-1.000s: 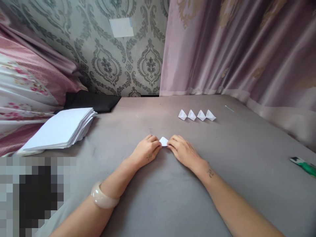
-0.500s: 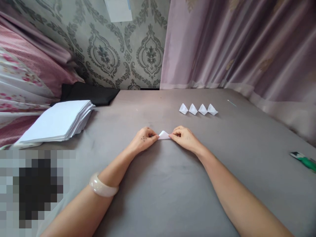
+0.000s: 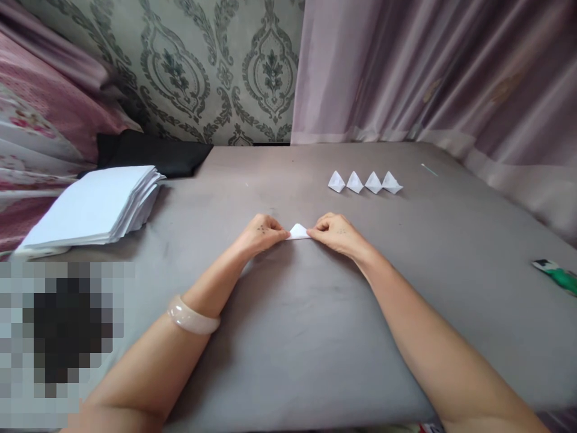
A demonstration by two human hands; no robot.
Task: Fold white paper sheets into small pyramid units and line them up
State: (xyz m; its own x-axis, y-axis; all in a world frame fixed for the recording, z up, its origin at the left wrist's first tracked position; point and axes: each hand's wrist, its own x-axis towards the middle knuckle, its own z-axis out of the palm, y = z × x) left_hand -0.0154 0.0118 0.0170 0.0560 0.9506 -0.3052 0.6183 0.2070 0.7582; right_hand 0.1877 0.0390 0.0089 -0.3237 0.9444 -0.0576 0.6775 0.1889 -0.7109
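Note:
A small folded piece of white paper [image 3: 298, 232], triangular at the top, is held just over the grey surface between my two hands. My left hand [image 3: 265, 233] pinches its left corner between thumb and fingers. At the opposite corner my right hand [image 3: 336, 233] is closed in a similar pinch. Fingertips hide both ends of the paper. Beyond my right hand, several white folded paper shapes [image 3: 355, 183] stand in a row, each with a pointed top.
A thick stack of white paper [image 3: 90, 204] lies at the left, in front of a black cloth-like item [image 3: 155, 155]. A green and white object [image 3: 559, 278] rests at the right edge. A thin pale stick [image 3: 429, 169] lies far right. Curtains [image 3: 383, 72] hang behind the grey surface [image 3: 311, 337].
The view has tipped downward, so everything sits higher in the picture. Both hands keep their pinch on the folded paper, with little other movement.

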